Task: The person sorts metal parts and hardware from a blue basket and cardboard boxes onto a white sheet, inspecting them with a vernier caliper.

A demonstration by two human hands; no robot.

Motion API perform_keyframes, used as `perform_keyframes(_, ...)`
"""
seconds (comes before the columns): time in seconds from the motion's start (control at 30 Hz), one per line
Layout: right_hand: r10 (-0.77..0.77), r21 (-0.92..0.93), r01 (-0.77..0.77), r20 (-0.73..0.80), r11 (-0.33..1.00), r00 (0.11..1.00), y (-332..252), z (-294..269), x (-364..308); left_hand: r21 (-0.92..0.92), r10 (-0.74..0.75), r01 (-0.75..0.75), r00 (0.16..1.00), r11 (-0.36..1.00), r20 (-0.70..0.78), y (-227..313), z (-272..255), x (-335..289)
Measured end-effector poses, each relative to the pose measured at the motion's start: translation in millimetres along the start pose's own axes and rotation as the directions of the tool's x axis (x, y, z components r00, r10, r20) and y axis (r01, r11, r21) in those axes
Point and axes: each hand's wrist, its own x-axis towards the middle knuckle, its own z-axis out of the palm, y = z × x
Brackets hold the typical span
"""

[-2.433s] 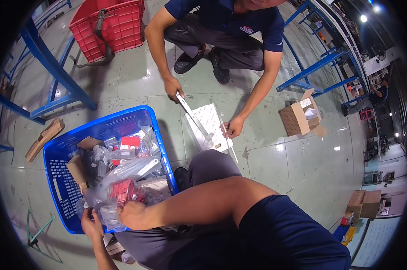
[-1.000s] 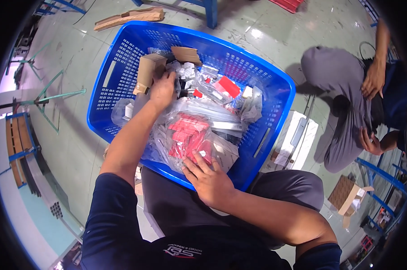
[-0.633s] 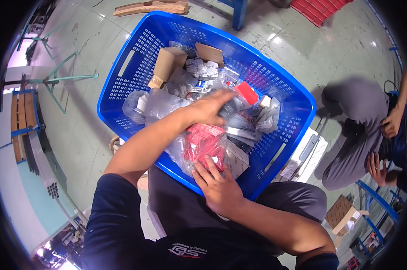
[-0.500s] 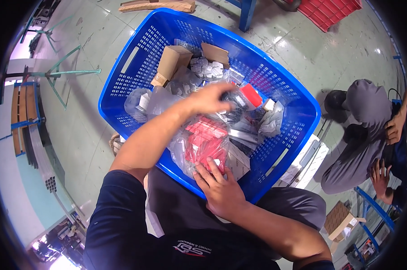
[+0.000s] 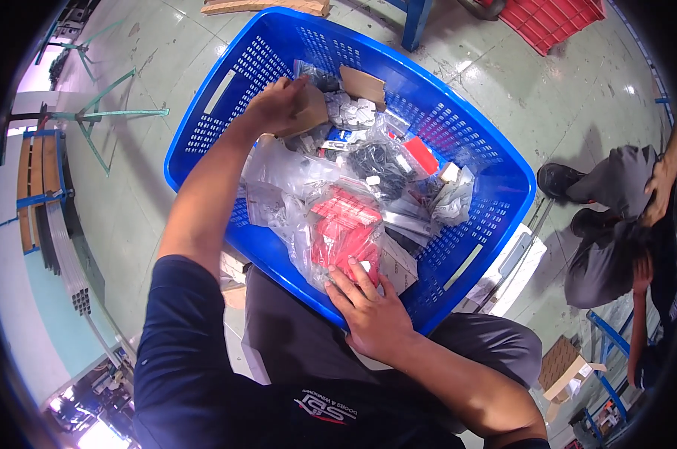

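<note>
A large blue plastic basket (image 5: pixel 495 157) sits in front of my lap, filled with packaged parts. My left hand (image 5: pixel 277 106) reaches into its far left part, fingers curled round a small brown cardboard box (image 5: pixel 310 116). My right hand (image 5: pixel 372 307) lies over the near rim, fingers spread on a clear plastic bag of red pieces (image 5: pixel 342 232); its thumb is near a cardboard piece (image 5: pixel 400 266). Between the hands are a crumpled clear bag (image 5: pixel 286 168), a bag of black parts (image 5: pixel 376 163) and a red block-like item (image 5: pixel 421 155).
Small wrapped white pieces (image 5: pixel 351 112) and a cardboard flap (image 5: pixel 362 86) lie at the basket's far side. Another person (image 5: pixel 615 217) is at the right. A red crate (image 5: pixel 552 22), a green metal stand (image 5: pixel 92 114) and an open carton (image 5: pixel 567 370) stand around on the floor.
My left hand has moved from above the middle of the basket to the far left, onto the cardboard box, which has shifted and tilted. My right hand stays on the red bag.
</note>
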Motion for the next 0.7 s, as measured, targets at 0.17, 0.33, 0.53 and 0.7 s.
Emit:
perform_keyframes(0.17, 0.004, -0.031, -0.003, 0.031, 1.0, 1.0, -2.0, 2.5, 0.9, 0.376, 0.365, -0.397, 0.918, 0.837, 0.156, 22.8, -6.7, -29.7)
perform_keyframes(0.33, 0.013, 0.003, -0.013, 0.02, 1.0, 1.0, -4.1, -2.0, 2.7, 0.458, 0.379, -0.46, 0.888, 0.761, 0.262, 40.8, -4.5, -53.4)
perform_keyframes(0.53, 0.024, -0.021, -0.024, 0.014, 0.999, 1.0, -4.0, -0.7, 0.9, 0.538, 0.257, -0.442, 0.886, 0.718, 0.385, 61.6, -8.5, -62.0)
perform_keyframes(0.7, 0.029, -0.026, -0.029, 0.015, 0.999, 0.999, -3.0, 0.0, 2.6, 0.642, 0.173, -0.367, 0.922, 0.673, 0.346, 80.9, -3.7, -89.9)
